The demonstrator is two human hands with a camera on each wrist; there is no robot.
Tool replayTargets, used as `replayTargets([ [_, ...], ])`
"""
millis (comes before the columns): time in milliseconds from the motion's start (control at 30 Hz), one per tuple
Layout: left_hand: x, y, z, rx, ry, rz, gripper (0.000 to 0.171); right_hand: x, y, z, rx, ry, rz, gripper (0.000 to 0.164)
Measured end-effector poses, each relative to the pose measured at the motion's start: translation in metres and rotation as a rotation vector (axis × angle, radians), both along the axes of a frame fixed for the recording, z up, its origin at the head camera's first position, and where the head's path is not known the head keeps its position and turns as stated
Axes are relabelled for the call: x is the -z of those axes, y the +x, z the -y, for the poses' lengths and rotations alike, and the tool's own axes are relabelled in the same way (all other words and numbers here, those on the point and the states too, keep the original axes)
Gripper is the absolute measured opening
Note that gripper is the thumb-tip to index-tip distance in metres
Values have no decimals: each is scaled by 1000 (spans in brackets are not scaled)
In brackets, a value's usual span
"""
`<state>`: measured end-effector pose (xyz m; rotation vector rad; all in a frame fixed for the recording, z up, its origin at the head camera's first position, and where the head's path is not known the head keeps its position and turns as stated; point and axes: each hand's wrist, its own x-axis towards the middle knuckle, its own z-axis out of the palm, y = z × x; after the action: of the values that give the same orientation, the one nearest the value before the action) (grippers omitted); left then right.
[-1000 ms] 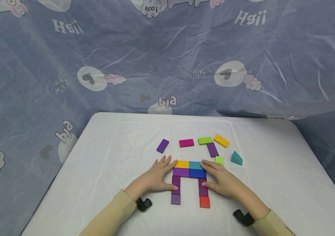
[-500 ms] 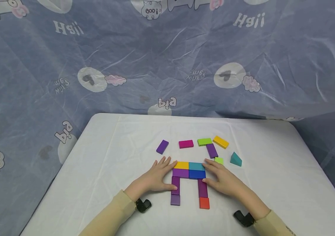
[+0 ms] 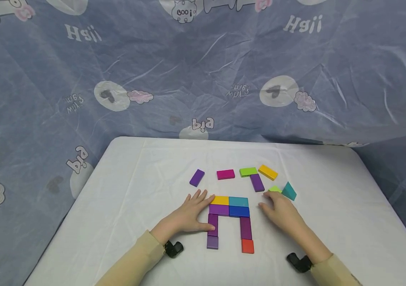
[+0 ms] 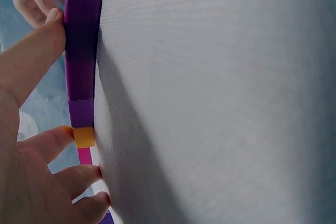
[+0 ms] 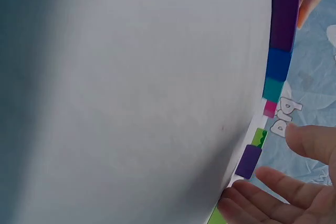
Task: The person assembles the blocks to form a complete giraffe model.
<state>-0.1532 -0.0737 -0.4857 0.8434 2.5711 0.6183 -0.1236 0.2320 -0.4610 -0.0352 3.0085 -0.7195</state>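
Observation:
Flat coloured blocks form an arch shape on the white table. My left hand [image 3: 190, 212] lies along its left side with fingers spread. Its index fingertip is at the yellow block [image 3: 220, 200], and its thumb touches the purple left leg block [image 3: 213, 219], as the left wrist view also shows. My right hand [image 3: 283, 214] is off to the right of the arch, fingers extended. In the right wrist view its fingertips meet the small lime block [image 5: 214, 216], which the hand partly hides in the head view. A teal triangular block [image 3: 289, 191] stands just beyond the fingers.
Behind the arch lie loose blocks: a purple one [image 3: 197, 178], a magenta one [image 3: 226, 174], a green one [image 3: 248, 172], another purple one [image 3: 257, 183] and a yellow-orange one [image 3: 268, 172]. A printed blue-grey curtain [image 3: 203, 71] hangs beyond the table's far edge.
My right hand has left the arch's right side and moved right. The small lime block has shifted right and away, now close to the teal triangle, which has turned slightly. My left hand stays put.

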Motion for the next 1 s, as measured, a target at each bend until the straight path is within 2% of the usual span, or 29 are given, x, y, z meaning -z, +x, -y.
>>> replayTargets([
  [200, 1, -1, 0, -3, -2, -2, 95, -3, -19, -5, -5, -31, -1, 55],
  [467, 2, -1, 0, -3, 3, 7, 95, 4, -49, -15, -81, -54, -14, 62],
  [600, 3, -1, 0, -2, 6, 4, 95, 5, -60, -15, -125, -53, 10, 69],
  [800, 3, -1, 1, 2, 12, 6, 95, 6, -69, -11, -140, -42, 61, 70],
  [1000, 2, 0, 0, -2, 9, -3, 95, 8, -67, -9, -145, -1, 20, 64],
])
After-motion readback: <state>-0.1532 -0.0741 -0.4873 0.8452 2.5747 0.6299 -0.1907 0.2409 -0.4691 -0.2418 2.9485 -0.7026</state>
